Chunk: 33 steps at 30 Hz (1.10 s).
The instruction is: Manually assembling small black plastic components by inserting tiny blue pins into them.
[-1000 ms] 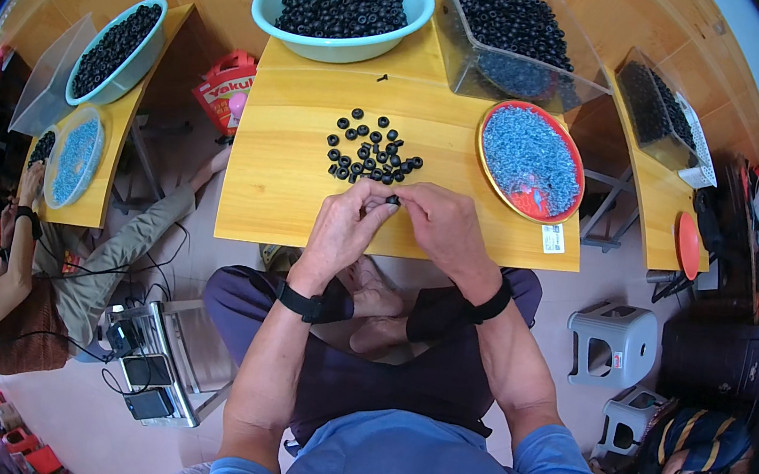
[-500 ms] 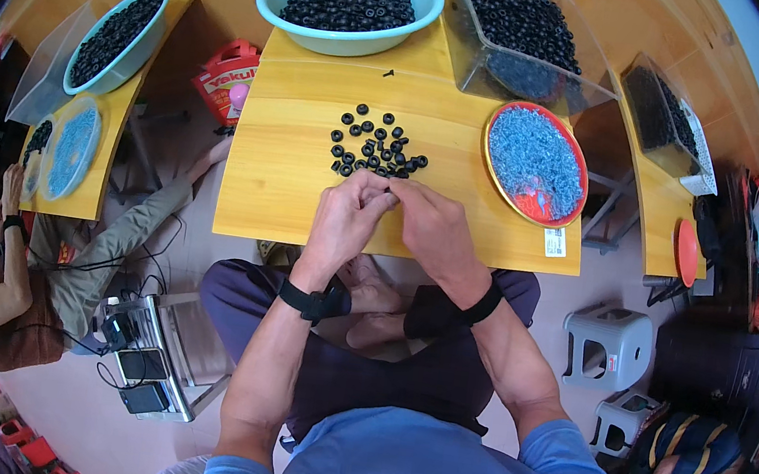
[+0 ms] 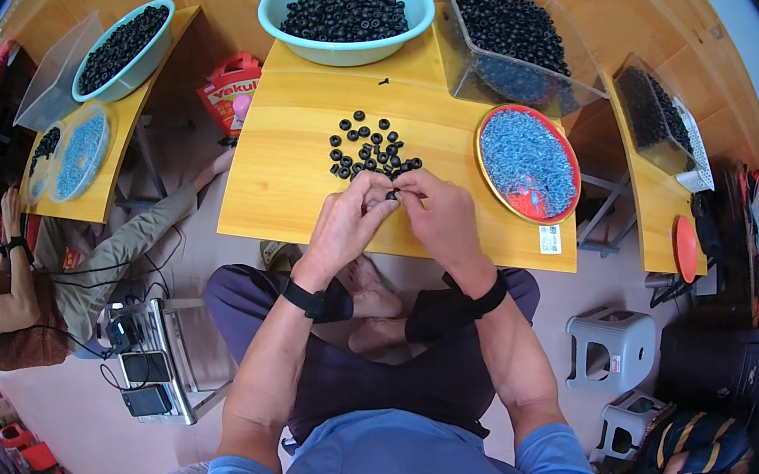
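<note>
Over the front part of the yellow table (image 3: 278, 210), my left hand (image 3: 351, 215) and my right hand (image 3: 441, 222) meet with bent fingers. Between the fingertips of both shows a small black round piece (image 3: 392, 194), pinched from either side; whether another tiny part is in the right fingertips I cannot tell. Just beyond my hands lies a loose group of small black ring-like pieces (image 3: 364, 132), several standing on edge or touching. To the right, a round red plate with a gold rim (image 3: 484, 160) holds a heap of tiny blue-grey parts (image 3: 527, 156).
A pale blue basin (image 3: 345, 55) and a clear plastic bin (image 3: 511, 94), both filled with black pieces, stand at the back. A tiny black part (image 3: 383, 81) lies before the basin. At left, a co-worker's arm (image 3: 23, 288) reaches another table. Grey stools (image 3: 612, 346) stand at right.
My hands have drawn slightly apart and turned, so the black piece between the fingertips now shows. The whole view has shifted a little; the scattered pieces look unmoved on the table.
</note>
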### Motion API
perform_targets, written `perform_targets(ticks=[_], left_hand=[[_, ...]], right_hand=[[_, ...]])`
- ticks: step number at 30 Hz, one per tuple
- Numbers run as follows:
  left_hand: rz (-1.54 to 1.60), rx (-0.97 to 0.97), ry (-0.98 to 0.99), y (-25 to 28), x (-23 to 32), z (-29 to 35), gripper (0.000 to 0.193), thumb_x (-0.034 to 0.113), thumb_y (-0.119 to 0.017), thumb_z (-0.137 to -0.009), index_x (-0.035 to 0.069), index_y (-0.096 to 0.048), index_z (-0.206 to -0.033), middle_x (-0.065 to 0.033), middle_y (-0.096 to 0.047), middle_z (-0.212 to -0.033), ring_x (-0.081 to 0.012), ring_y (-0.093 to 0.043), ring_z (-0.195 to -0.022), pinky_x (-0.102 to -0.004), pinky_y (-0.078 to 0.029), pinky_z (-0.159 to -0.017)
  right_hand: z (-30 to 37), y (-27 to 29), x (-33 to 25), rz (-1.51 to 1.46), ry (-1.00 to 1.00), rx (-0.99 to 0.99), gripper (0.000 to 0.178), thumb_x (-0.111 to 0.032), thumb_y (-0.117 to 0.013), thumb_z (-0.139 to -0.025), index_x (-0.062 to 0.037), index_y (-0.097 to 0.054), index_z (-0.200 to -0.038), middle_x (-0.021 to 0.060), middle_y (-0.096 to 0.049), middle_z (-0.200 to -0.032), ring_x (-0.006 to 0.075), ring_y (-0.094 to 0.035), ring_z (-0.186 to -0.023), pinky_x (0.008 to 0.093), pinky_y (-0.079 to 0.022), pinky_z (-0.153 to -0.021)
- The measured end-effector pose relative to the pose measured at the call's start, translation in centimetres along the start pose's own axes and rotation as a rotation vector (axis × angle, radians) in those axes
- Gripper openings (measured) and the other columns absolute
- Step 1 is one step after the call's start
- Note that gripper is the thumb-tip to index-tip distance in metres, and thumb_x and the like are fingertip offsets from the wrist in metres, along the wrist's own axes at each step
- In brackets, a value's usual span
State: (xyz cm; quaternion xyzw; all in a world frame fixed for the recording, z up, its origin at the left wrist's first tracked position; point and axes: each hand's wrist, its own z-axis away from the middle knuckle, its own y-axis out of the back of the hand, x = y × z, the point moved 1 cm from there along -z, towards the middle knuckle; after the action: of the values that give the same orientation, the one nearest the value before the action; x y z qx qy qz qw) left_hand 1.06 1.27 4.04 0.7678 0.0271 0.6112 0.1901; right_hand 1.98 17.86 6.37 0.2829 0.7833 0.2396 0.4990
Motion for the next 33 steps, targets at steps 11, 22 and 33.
perform_targets(ticks=[11, 22, 33], left_hand=[[0.033, -0.013, 0.002, 0.1, -0.3, 0.1, 0.021, 0.009, -0.074, -0.092, 0.000, -0.063, -0.108, -0.0107, -0.072, -0.080, -0.0124, -0.065, -0.071, -0.0289, -0.053, -0.068], [0.099, -0.024, 0.102, 0.2, -1.5, -0.7, 0.020, 0.012, -0.076, -0.091, -0.001, -0.066, -0.103, -0.0107, -0.074, -0.081, -0.0090, -0.065, -0.072, -0.0294, -0.053, -0.067], [0.122, 0.098, -0.007, -0.8, -1.0, -0.1, 0.018, 0.015, -0.067, -0.098, -0.002, -0.066, -0.093, -0.0125, -0.070, -0.071, -0.0179, -0.067, -0.060, -0.0324, -0.050, -0.056]], right_hand=[[-0.4, 0.7, 0.4, -0.162, -0.166, -0.125, 0.013, -0.006, -0.068, -0.087, 0.0000, -0.074, -0.098, 0.0148, -0.075, -0.088, 0.0233, -0.075, -0.080, 0.0325, -0.056, -0.071], [-0.7, 0.2, 0.9, -0.146, -0.135, -0.093, 0.013, -0.004, -0.067, -0.088, -0.0006, -0.075, -0.098, 0.0149, -0.074, -0.083, 0.0221, -0.071, -0.068, 0.0311, -0.053, -0.063], [2.6, -1.5, 0.0, -0.225, -0.162, -0.082, 0.015, -0.003, -0.065, -0.089, -0.0017, -0.075, -0.100, 0.0134, -0.072, -0.076, 0.0159, -0.067, -0.062, 0.0310, -0.051, -0.059]])
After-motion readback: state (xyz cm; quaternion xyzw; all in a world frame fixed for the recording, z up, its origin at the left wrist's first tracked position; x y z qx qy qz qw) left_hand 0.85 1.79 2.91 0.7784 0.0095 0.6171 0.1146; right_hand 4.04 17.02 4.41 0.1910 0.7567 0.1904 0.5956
